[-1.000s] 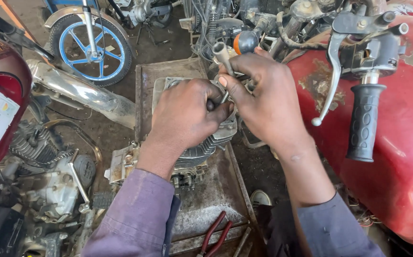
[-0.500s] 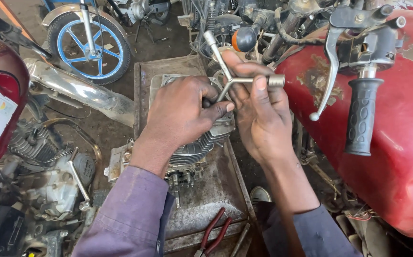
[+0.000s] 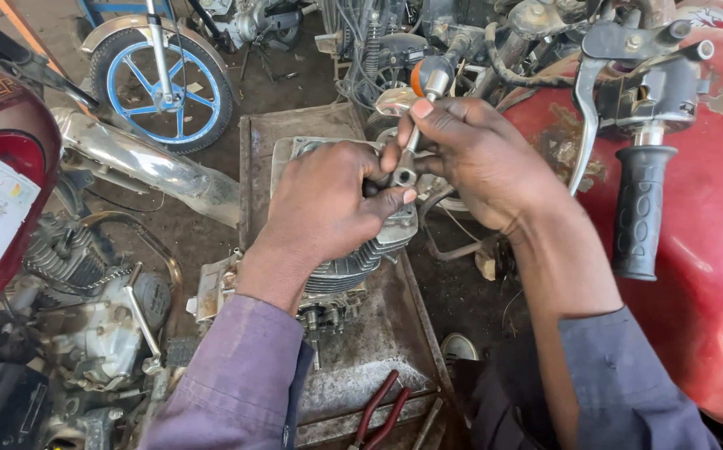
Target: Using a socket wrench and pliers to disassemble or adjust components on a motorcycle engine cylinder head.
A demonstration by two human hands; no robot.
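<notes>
- We see our left hand (image 3: pixel 328 208) now curled over the finned engine cylinder (image 3: pixel 361 258), thumb and forefinger pinching the lower end of the metal socket wrench (image 3: pixel 406 158); half a second ago the wrench's arms stuck out sideways.
- Our right hand (image 3: pixel 487 158) has closed its fingers round the wrench's upper part.
- Red-handled pliers (image 3: pixel 382 408) lie on the metal stand (image 3: pixel 378 342) nearest us.
- A red fuel tank (image 3: pixel 712 250) and handlebar grip (image 3: pixel 641 208) crowd the right side.
- Farther off stands a blue-spoked wheel (image 3: pixel 161 79).
</notes>
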